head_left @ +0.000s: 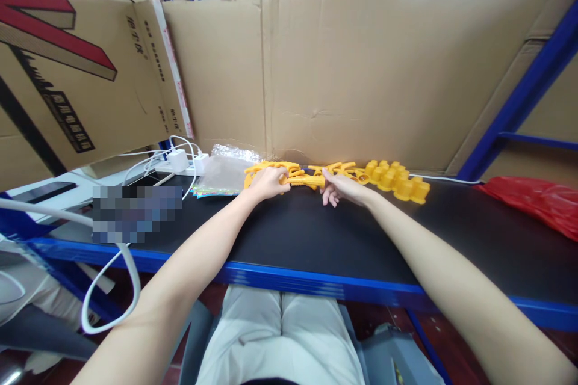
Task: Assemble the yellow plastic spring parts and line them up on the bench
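Long yellow plastic piece (306,181) lies level between my two hands, low over the black tabletop. My left hand (270,183) is closed round its left end. At its right end, my right hand (339,189) has the thumb and forefinger on the tip, while the other fingers hang loosely curled below. Behind the hands are yellow plastic parts with curved arms (334,167); my hands and the held piece partly cover them. To the right of my right hand stand several yellow cup-shaped parts (397,180), grouped close together.
Clear plastic bags (228,171) lie left of my left hand. White chargers (178,160) with cables sit farther left, near a blurred-out object (136,213). A red plastic bag (533,201) is at the right. Cardboard (361,78) walls the back; a blue rail (316,281) edges the front.
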Tool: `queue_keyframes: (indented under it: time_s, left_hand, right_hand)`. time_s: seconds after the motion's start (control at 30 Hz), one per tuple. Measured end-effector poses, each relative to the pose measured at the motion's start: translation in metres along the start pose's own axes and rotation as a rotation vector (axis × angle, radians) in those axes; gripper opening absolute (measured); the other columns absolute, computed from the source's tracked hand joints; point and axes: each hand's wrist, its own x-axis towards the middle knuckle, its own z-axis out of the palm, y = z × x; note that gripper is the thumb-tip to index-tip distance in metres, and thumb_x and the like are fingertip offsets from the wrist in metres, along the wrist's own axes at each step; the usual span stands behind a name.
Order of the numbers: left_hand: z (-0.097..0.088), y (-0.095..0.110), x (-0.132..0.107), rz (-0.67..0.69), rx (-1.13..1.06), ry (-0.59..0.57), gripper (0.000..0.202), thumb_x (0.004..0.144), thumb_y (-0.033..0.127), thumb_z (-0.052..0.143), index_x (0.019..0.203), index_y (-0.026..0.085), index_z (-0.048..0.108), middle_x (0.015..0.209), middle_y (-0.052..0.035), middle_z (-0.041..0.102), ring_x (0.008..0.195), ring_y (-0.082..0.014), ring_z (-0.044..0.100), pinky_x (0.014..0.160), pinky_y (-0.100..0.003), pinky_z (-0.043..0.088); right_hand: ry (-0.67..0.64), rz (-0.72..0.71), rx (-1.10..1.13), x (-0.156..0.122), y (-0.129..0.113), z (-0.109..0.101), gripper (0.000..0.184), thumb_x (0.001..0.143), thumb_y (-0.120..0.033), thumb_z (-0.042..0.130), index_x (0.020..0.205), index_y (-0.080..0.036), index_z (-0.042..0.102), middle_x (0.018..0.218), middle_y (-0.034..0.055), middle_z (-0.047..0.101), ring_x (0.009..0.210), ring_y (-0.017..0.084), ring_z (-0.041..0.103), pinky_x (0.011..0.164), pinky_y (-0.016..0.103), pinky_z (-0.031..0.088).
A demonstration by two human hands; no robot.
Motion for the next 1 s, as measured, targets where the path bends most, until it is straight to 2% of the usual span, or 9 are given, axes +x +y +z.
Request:
queue_keyframes:
  time_s: [0.07, 0.13, 0.2, 0.27, 0.43, 0.63, 0.77, 0.9, 1.0]
  left_hand:
    - [0.001, -0.001, 0.001, 0.001, -0.015, 0.004, 0.023, 0.071, 0.034, 0.054, 0.090, 0.023, 0.062, 0.078, -0.0004, 0.065, 0.074, -0.0165, 0.059, 0.063, -0.025, 0.040]
    - [0.002, -0.002, 0.001, -0.002, -0.021, 0.008, 0.023, 0.071, 0.034, 0.054, 0.090, 0.023, 0.062, 0.078, -0.0004, 0.065, 0.073, -0.0165, 0.059, 0.063, -0.025, 0.040]
    - [0.002, -0.002, 0.001, -0.009, -0.018, 0.006, 0.023, 0.072, 0.034, 0.055, 0.090, 0.023, 0.062, 0.078, -0.0005, 0.065, 0.073, -0.0166, 0.059, 0.063, -0.025, 0.040]
    - [0.001, -0.001, 0.000, -0.021, -0.007, 0.006, 0.022, 0.072, 0.033, 0.055, 0.089, 0.023, 0.062, 0.078, -0.0006, 0.065, 0.075, -0.0166, 0.059, 0.064, -0.025, 0.040]
    - [-0.003, 0.004, -0.002, -0.010, 0.021, 0.016, 0.020, 0.073, 0.033, 0.053, 0.088, 0.023, 0.061, 0.081, -0.0007, 0.065, 0.077, -0.0163, 0.059, 0.064, -0.024, 0.039]
    - [-0.005, 0.009, -0.002, 0.028, 0.031, 0.037, 0.021, 0.073, 0.032, 0.053, 0.089, 0.022, 0.061, 0.082, -0.0012, 0.066, 0.078, -0.0168, 0.059, 0.064, -0.025, 0.039]
    - [-0.006, 0.008, -0.002, 0.005, 0.033, 0.030, 0.021, 0.073, 0.033, 0.053, 0.089, 0.022, 0.062, 0.082, -0.0015, 0.066, 0.079, -0.0172, 0.060, 0.066, -0.025, 0.040]
    - [-0.005, 0.005, -0.001, -0.006, 0.025, 0.038, 0.020, 0.073, 0.033, 0.053, 0.087, 0.022, 0.062, 0.081, -0.0019, 0.066, 0.077, -0.0171, 0.060, 0.066, -0.025, 0.040]
    - [-0.003, 0.003, -0.001, 0.007, 0.018, 0.046, 0.021, 0.073, 0.034, 0.054, 0.088, 0.022, 0.062, 0.081, -0.0017, 0.066, 0.076, -0.0170, 0.060, 0.066, -0.025, 0.040]
  right_hand:
    - [-0.036, 0.017, 0.021, -0.002, 0.000, -0.002, 0.061, 0.083, -0.069, 0.027, 0.074, -0.015, 0.054, 0.058, 0.0086, 0.065, 0.040, 0.009, 0.053, 0.037, 0.019, 0.039]
    - [-0.046, 0.011, 0.040, -0.004, 0.000, -0.004, 0.049, 0.082, -0.063, 0.044, 0.086, -0.015, 0.054, 0.072, 0.0083, 0.068, 0.048, 0.009, 0.058, 0.042, 0.019, 0.044]
    - [-0.018, -0.029, 0.043, -0.006, 0.000, -0.006, 0.041, 0.075, -0.046, 0.067, 0.101, -0.019, 0.051, 0.087, 0.0057, 0.068, 0.056, 0.009, 0.061, 0.049, 0.020, 0.048]
    - [0.025, -0.086, 0.041, -0.006, 0.001, -0.007, 0.052, 0.067, -0.031, 0.076, 0.108, -0.022, 0.046, 0.093, 0.0030, 0.067, 0.061, 0.009, 0.062, 0.054, 0.022, 0.051]
    - [0.042, -0.131, 0.033, -0.003, 0.001, -0.006, 0.034, 0.077, -0.046, 0.064, 0.089, -0.015, 0.053, 0.081, 0.0076, 0.069, 0.056, 0.010, 0.061, 0.052, 0.022, 0.050]
    - [0.072, -0.026, -0.019, -0.001, -0.003, -0.003, 0.061, 0.083, -0.068, 0.034, 0.067, -0.014, 0.057, 0.053, 0.0093, 0.064, 0.039, 0.010, 0.054, 0.037, 0.020, 0.041]
    - [0.024, -0.015, -0.032, -0.003, -0.002, -0.006, 0.057, 0.082, -0.066, 0.038, 0.089, -0.014, 0.060, 0.074, 0.0103, 0.070, 0.047, 0.011, 0.059, 0.040, 0.020, 0.044]
    - [0.068, -0.099, -0.095, -0.008, -0.004, -0.011, 0.056, 0.074, -0.041, 0.069, 0.121, -0.020, 0.047, 0.105, 0.0106, 0.066, 0.067, 0.013, 0.066, 0.056, 0.022, 0.053]
    - [0.098, -0.130, -0.108, -0.009, -0.005, -0.013, 0.061, 0.072, -0.031, 0.071, 0.126, -0.021, 0.045, 0.113, 0.0114, 0.060, 0.072, 0.013, 0.066, 0.064, 0.027, 0.055]
